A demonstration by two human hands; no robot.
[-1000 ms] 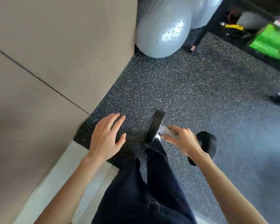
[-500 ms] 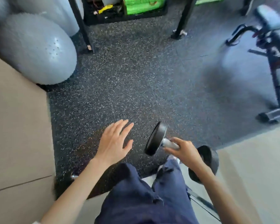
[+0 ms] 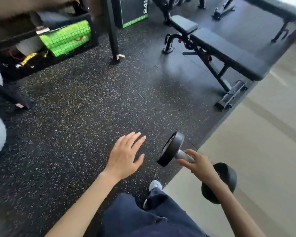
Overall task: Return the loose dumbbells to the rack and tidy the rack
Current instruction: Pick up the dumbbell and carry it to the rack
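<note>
One dumbbell near right, my right hand wrapped round its handle, my left hand spread empty, one weight bench far right, speckled rubber floor between.

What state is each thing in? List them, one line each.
dumbbell: off the floor, carried by its handle.
right hand: closed around the dumbbell handle.
left hand: open, empty, fingers spread.
weight bench: standing on the rubber floor, nothing on its pad.
green crate: stored on the low shelf, tilted.
plyo box: resting on the floor.
</note>
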